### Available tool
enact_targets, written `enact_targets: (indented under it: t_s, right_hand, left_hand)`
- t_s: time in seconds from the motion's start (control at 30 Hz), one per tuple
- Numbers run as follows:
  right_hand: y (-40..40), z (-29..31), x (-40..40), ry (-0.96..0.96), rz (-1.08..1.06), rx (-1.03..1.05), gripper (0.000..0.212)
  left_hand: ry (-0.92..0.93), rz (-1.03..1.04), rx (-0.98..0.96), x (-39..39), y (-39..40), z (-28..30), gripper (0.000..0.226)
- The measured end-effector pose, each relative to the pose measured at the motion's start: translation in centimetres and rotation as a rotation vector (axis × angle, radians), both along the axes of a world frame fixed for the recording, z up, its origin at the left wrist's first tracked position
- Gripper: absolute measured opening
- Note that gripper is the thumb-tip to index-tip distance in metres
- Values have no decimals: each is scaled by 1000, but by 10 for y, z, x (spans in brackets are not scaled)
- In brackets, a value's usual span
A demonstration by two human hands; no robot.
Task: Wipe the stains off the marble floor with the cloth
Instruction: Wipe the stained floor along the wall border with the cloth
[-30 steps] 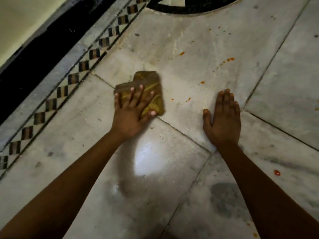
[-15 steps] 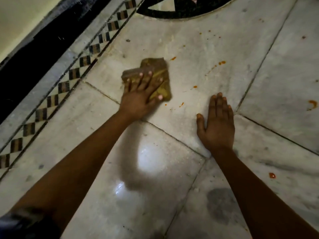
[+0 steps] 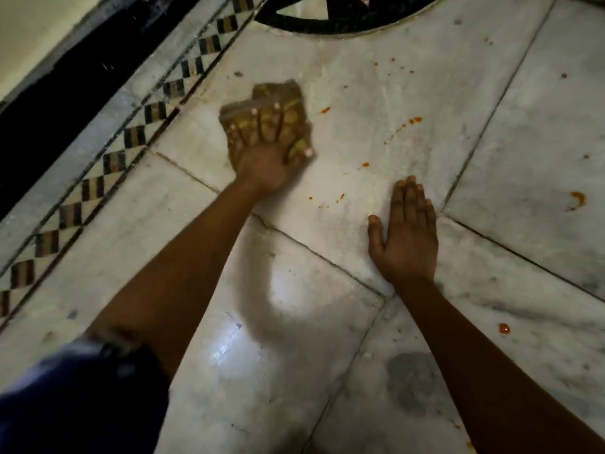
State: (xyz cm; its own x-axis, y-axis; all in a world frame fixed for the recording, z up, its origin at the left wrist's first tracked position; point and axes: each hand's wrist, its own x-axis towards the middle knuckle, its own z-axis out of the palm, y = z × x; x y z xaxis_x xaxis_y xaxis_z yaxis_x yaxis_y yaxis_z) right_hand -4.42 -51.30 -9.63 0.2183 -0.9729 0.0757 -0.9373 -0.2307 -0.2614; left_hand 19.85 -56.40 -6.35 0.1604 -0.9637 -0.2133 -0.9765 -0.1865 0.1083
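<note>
1. A white marble floor [image 3: 376, 152] is seen from above, with a checkered border strip [image 3: 137, 136] running diagonally at the left and a dark curved inlay [image 3: 327, 22] at the top.
2. A folded yellow-brown cloth [image 3: 278, 96] is pressed flat to the floor by the left hand [image 3: 265, 149]; its fingers are spread wide across the cloth, straight rather than curled. The hand and cloth are blurred by motion.
3. The right hand [image 3: 406, 237] is laid palm down on the bare floor to the right, well apart from the cloth. Its fingers are pressed together and the thumb is held out to the side; it seems to serve as a brace.
4. Orange stains are scattered over the floor: a small spot [image 3: 325, 110] just beside the cloth's right edge, a streak [image 3: 411, 122] farther right, specks [image 3: 340, 197] between the two hands, a curved smear [image 3: 577, 199] at the far right, and a red drop [image 3: 504, 328] near the right forearm.
5. For this stroke to be done well, even pressure is best kept through the whole palm, so the cloth stays flat and is not bunched.
6. The nearest spot is judged the sensible next target, with overlapping passes worked rightward and a clean face of the cloth turned down so the orange is lifted, not spread.
</note>
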Motion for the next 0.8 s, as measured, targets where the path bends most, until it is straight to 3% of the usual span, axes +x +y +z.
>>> enact_targets:
  t_s: [0.07,0.17,0.33,0.47,0.57,0.63,0.7,0.8]
  right_hand:
    - [-1,0,0,0,1,-2,68]
    - [-1,0,0,8,-2,-3,68]
    - [0,0,0,5,0,-18,69]
    - [-1,-2,0,-13,3,-44,68]
    - [0,-2,0,-15,3,-44,68]
    - [0,-2,0,-12,2,-47,68]
    - [0,-2,-1,-7,4,-50,68]
    - [-1,-3,0,1,7,-57,68]
  left_hand:
    - [32,-63,-6,15,49,-3,72]
    - [37,74,-2,59,92,-3,72]
    - [54,383,10,100,14,0,76]
    - [81,245,15,62,-26,8,69]
    - [-4,-7,6,40,18,5,71]
    - [23,-55,4,48,61,0,75]
    - [9,57,-20,72,87,-7,68]
    - [28,329,-37,112,57,-10,69]
